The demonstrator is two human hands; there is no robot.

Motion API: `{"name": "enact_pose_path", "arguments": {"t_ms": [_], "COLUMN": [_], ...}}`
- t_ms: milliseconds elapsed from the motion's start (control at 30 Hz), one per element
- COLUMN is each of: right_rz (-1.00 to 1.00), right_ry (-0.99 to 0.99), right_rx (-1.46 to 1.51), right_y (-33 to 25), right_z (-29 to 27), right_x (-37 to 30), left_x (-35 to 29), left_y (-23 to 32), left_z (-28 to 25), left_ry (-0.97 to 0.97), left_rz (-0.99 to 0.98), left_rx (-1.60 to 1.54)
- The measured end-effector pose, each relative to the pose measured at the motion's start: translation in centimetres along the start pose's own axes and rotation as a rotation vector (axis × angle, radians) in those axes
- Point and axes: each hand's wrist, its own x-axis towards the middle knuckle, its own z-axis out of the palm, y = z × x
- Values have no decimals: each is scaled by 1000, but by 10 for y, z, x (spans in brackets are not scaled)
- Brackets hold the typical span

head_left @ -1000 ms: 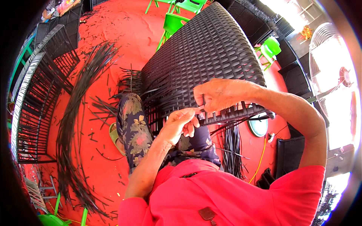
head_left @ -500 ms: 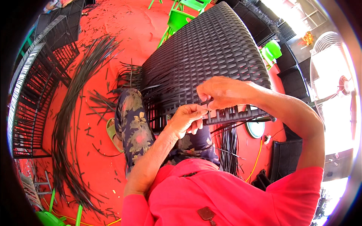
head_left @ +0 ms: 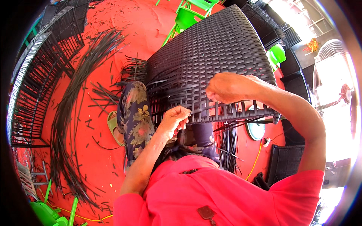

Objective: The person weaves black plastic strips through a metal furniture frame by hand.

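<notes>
A black woven wicker panel (head_left: 211, 49) stands tilted in front of me, its weave tight over most of its face. Along its near edge, bare uprights (head_left: 235, 113) show gaps between them. At that edge my left hand (head_left: 175, 119) is closed, thumb and finger pinching a flat black wicker strand (head_left: 197, 110). My right hand (head_left: 228, 88) is curled into a fist just above the open row, to the right of the left hand; whatever its fingers hold is hidden. Loose strand ends (head_left: 166, 84) stick out from the panel's left side, beside my knee.
A long bundle of black strands (head_left: 71, 101) lies on the red floor (head_left: 100, 150) at left, by a slatted black frame (head_left: 32, 101). Green chairs (head_left: 186, 19) stand beyond the panel. At right are a fan (head_left: 333, 75), a round pale lid-like thing (head_left: 256, 130) and a yellow cord (head_left: 255, 162).
My hands, formerly touching at the panel's edge, are now apart. The left one has shifted left along the edge; the right one stays curled above the open row.
</notes>
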Motion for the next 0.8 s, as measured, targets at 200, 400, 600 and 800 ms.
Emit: {"name": "enact_pose_path", "arguments": {"t_ms": [200,400,600,800], "right_rz": [176,293,284,300], "right_ry": [-287,-391,-437,-391], "right_rx": [402,497,189,95], "right_y": [-13,-4,-15,-13], "right_z": [19,6,-1,10], "right_x": [31,41,42,46], "left_x": [-12,-9,-3,11], "left_y": [13,11,25,30], "left_z": [1,1,14,18], "left_ry": [-52,-114,-222,-333], "left_rz": [139,-4,-157,-233], "left_rx": [-119,-253,64,90]}}
